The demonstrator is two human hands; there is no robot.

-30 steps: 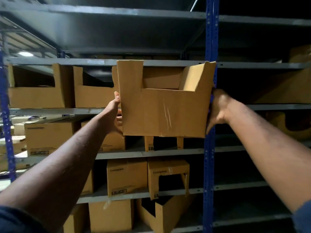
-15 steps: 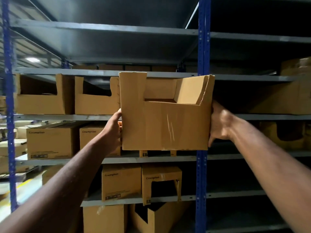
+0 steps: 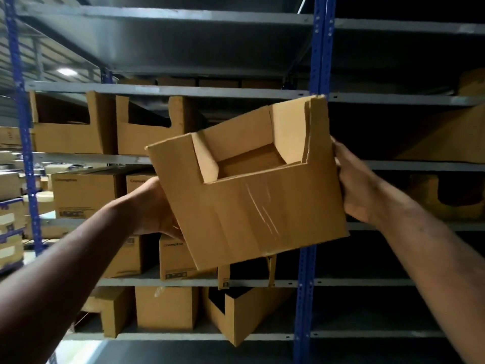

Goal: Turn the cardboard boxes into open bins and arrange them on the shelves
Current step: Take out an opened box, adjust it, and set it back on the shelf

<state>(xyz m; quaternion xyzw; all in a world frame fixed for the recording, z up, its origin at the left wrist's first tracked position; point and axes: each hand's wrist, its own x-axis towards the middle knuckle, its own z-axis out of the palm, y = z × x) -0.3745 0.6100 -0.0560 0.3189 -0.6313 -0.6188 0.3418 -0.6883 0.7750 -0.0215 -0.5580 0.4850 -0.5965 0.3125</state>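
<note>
I hold a brown cardboard bin with a cut-out front in the air before the grey shelves, tilted with its left end lower. My left hand grips its lower left side, fingers hidden behind the box. My right hand grips the right side wall. Two finished open bins stand side by side on the shelf behind, to the upper left.
Blue upright posts frame the bay. Closed printed boxes sit on the shelf below, more boxes and cut bins lower down. The bay right of the central post is dark, with cardboard shapes inside.
The bin has come down and toward me and tilted, its left end dropping; it was level and close to the shelf before. Both hands kept their grip.
</note>
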